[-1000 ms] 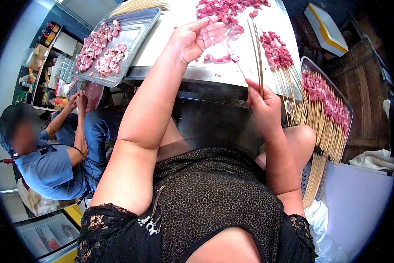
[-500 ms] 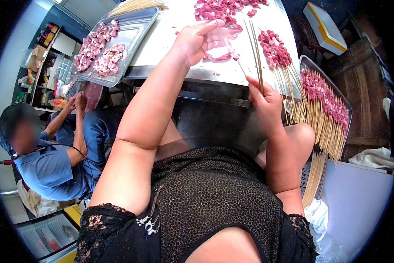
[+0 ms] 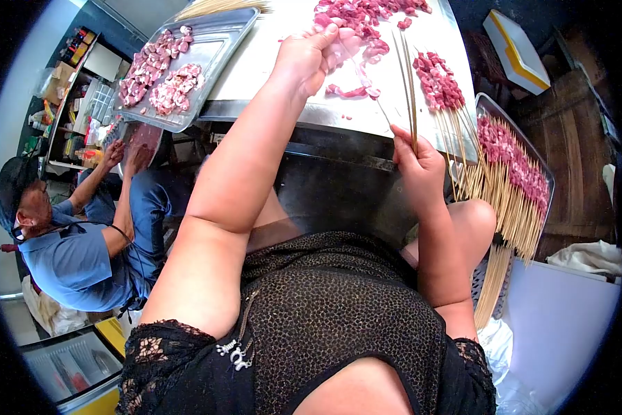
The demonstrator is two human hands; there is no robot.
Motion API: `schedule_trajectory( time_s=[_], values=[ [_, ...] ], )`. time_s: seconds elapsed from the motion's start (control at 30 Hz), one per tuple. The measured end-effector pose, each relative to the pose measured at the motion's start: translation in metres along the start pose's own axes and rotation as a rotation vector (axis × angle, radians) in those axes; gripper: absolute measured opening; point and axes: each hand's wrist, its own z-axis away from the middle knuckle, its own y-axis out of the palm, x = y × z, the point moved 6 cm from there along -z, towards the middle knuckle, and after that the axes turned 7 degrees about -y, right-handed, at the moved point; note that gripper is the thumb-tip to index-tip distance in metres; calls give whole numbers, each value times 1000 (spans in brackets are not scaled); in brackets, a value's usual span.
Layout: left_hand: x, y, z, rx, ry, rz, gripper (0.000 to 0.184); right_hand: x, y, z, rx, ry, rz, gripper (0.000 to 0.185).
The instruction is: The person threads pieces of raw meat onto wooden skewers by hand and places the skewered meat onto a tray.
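Observation:
My left hand [image 3: 314,59] is over the white table, its thumb and fingers pinched at a pale strip of meat [image 3: 361,69] by the upper end of a thin skewer. The fingertips are partly blurred. My right hand [image 3: 420,166], in front of the table edge, is closed around several thin skewers [image 3: 409,90]. One slants toward my left hand with meat on it; the others point up bare. Beyond my left hand lies a pile of red meat pieces [image 3: 356,17]. Right of the bare skewers lie filled meat skewers [image 3: 439,79].
A metal tray [image 3: 221,52] with two heaps of cut meat stands at left. At right, another tray [image 3: 543,162] holds many meat skewers [image 3: 511,159], sticks toward me. A co-worker [image 3: 76,256] in a blue shirt sits at left, hands over a container. A white and yellow box [image 3: 515,52] stands back right.
My left hand's fingers have drawn in closer together near the meat pile. My right hand stays nearly in place. The co-worker's head has turned, and their hands have moved apart.

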Motion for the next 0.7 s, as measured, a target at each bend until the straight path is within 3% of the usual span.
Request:
schedule_trajectory(
  time_s=[0.33,0.7],
  values=[
    [-1,4,3,89,-80,126,26,-2,-2,0,-13,-7,-2,21],
    [10,15,10,136,-148,17,24,-4,-5,-2,-8,-21,0,21]
  ],
)
